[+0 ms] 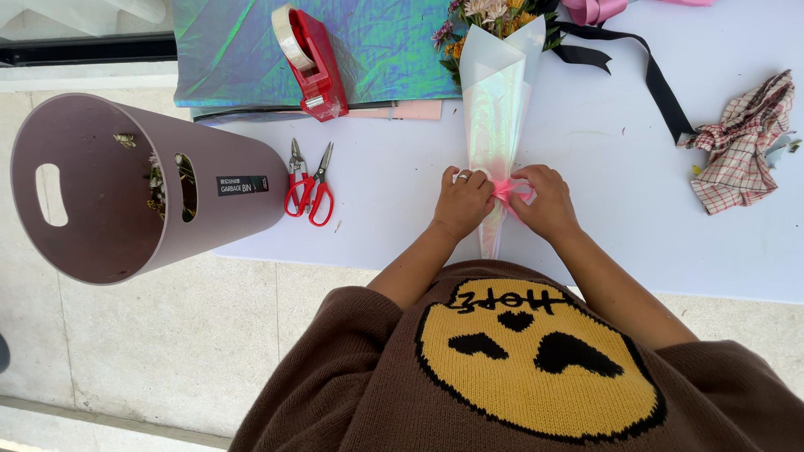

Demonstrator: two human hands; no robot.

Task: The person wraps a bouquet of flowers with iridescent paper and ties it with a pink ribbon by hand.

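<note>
A small bouquet (494, 92) wrapped in a cone of pearly translucent paper lies on the white table (603, 218), flower heads pointing away from me. Around its narrow stem end runs a pink ribbon (505, 190). My left hand (461, 203) grips the wrap on the left side of the stems, a ring on one finger. Pressed to the right side, my right hand (544, 201) pinches the ribbon. The two hands almost touch over the ribbon.
Two red-handled scissors (309, 186) lie left of my hands. A red tape dispenser (310, 59) sits on iridescent wrapping sheets (377, 42) at the back. A mauve bin (126, 188) stands at the table's left edge. Black ribbon (653, 75), pink ribbon roll (595, 8), checked cloth (741, 142) lie right.
</note>
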